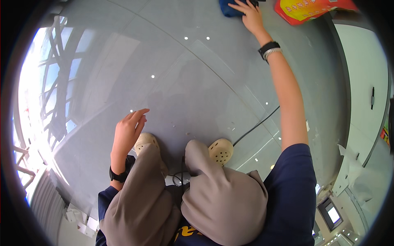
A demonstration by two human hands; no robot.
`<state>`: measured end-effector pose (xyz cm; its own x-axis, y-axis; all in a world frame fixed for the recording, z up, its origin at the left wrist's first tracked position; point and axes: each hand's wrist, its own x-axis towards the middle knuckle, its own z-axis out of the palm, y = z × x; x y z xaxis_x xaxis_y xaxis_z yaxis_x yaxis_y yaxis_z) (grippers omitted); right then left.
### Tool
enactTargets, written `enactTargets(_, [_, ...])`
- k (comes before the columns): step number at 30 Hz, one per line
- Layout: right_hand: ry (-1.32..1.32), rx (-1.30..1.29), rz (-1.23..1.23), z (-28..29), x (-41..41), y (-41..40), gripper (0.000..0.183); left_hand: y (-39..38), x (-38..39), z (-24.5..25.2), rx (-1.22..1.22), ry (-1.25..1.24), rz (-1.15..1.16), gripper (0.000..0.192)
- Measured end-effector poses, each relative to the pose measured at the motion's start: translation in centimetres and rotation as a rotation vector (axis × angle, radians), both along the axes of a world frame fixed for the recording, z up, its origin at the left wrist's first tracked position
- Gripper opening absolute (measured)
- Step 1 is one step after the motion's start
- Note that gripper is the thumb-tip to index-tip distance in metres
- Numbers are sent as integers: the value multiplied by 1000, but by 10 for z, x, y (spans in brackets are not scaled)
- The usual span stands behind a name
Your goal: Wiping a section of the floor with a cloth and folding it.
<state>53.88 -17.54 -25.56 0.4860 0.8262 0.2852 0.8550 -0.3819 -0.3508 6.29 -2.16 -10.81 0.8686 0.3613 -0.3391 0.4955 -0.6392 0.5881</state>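
My right hand [252, 17] is stretched far forward, its fingers spread over a dark blue object [229, 9] at the top edge of the view. Whether the fingers grip that object or only rest on it cannot be told, and part of it is cut off by the frame. Beside it on the right lies a red and yellow plastic bag [303, 10] bearing writing. My left hand [130, 123] hangs above the grey floor near my left knee, holding nothing, with its fingers apart and slightly bent.
Glossy grey floor tiles [190, 80] reflect windows and lights. A black cable [257, 125] runs over the floor by my right clog [221, 151]; my left clog [146, 140] is partly hidden by my trouser leg. At right stands a white surface [363, 77] with a small dark object [372, 98].
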Motion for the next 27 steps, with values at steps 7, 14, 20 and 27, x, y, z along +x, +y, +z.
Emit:
enactTargets(7, [-27, -196, -25, 19, -98, -109, 66, -3, 11, -11, -31, -18, -55, 15])
enactTargets(14, [19, -370, -45, 35, -218, -216, 66, -10, 15, -20, -38, -32, -112, 14])
enactTargets(20, [160, -519, 15, 53, -283, -241, 71, -17, 18, -30, -85, -48, -164, 15])
enactTargets(27, [37, -438, 66, 55, -241, -198, 67, -16, 22, -43, -76, -52, -203, 13])
